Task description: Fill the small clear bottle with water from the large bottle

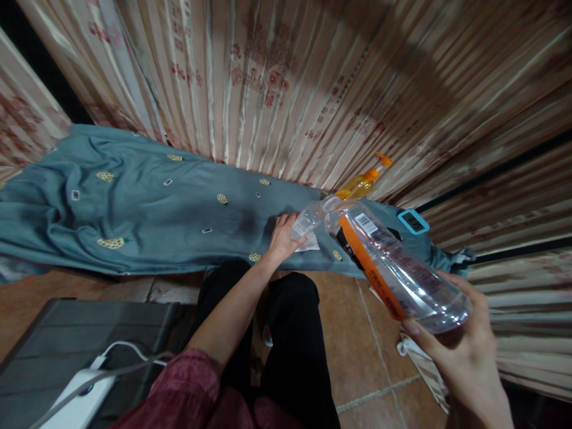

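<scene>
My right hand (469,333) is wrapped round the base of a large clear plastic bottle (397,262) with an orange and black label. The bottle is tilted, its neck low and pointing left. My left hand (283,235) grips a small clear plastic bottle (309,217), held at a slant over the cloth. The mouths of the two bottles meet or nearly meet; whether they touch I cannot tell. Any liquid inside is hard to make out. Below the small bottle lies a white piece of paper or tissue (308,243).
A grey-green cloth (179,208) with pineapple prints covers the long surface. Behind the bottles stands a yellow pump bottle (357,186); a blue-rimmed digital timer (413,222) is at right. Pleated curtains (268,77) hang behind. A white power bank (80,396) with cables lies lower left.
</scene>
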Demonstrator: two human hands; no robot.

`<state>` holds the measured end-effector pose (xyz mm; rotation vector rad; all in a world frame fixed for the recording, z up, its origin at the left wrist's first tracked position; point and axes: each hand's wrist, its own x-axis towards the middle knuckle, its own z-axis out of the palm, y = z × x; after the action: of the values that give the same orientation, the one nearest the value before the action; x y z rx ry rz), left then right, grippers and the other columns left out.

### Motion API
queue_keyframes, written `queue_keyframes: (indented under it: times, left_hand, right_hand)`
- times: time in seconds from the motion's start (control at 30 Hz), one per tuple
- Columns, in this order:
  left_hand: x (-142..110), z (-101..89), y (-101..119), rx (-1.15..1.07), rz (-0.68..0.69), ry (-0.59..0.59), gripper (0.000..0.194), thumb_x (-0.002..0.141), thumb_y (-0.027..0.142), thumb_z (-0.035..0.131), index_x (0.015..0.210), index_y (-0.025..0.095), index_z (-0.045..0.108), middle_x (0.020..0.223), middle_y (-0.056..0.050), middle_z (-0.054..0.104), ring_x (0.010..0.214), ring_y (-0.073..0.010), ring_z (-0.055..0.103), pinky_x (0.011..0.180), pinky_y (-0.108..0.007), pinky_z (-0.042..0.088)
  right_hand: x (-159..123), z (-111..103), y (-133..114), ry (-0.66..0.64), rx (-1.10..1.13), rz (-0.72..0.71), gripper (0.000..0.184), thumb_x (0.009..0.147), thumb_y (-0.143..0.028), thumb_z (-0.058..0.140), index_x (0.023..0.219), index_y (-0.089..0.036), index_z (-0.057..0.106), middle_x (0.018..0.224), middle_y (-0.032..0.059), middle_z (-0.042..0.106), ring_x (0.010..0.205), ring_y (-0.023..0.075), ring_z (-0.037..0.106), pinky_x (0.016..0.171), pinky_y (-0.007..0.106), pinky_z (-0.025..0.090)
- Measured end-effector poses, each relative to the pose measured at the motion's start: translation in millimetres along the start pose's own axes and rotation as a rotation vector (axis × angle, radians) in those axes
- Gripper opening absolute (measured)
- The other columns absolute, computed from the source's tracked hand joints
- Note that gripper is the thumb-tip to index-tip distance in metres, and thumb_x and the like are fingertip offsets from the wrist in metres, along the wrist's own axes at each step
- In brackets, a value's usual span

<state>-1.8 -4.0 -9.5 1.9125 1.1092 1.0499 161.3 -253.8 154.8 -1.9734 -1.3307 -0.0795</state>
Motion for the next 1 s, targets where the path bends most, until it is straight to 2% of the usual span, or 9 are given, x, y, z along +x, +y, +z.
queue_keyframes:
  times: [0.27,0.8,1.0]
  left_hand:
    - [-0.3,-0.6,1.2,0.022,-0.002,0.005,0.062,0.072,0.024,0.083,0.129,0.020,0.061,0.122,-0.009,0.066,0.117,-0.0293,0.060,0.109,-0.045,0.048]
    - [0.5,-0.6,0.3,0.038,0.005,0.002,0.062,0.071,0.024,0.082,0.129,0.021,0.060,0.122,-0.009,0.067,0.117,-0.0301,0.061,0.110,-0.046,0.047]
    - [0.4,-1.3,1.0,0.039,0.004,-0.010,0.063,0.072,0.024,0.082,0.130,0.018,0.059,0.124,-0.010,0.067,0.118,-0.0303,0.061,0.109,-0.044,0.047]
  right_hand:
    - [1.1,1.9,2.4,-0.011,0.040,0.023,0.090,0.060,-0.061,0.087,0.134,-0.023,0.053,0.124,0.0104,0.063,0.108,0.0317,0.065,0.094,0.047,0.053]
    - [-0.1,1.7,0.5,-0.006,0.025,-0.020,0.087,0.064,-0.065,0.083,0.134,-0.024,0.053,0.125,0.0116,0.063,0.108,0.0311,0.066,0.091,0.047,0.056]
    - [0.8,2.6,1.4,-0.030,0.072,0.050,0.091,0.060,-0.061,0.087,0.135,-0.023,0.052,0.125,0.0113,0.063,0.109,0.0316,0.066,0.094,0.048,0.054]
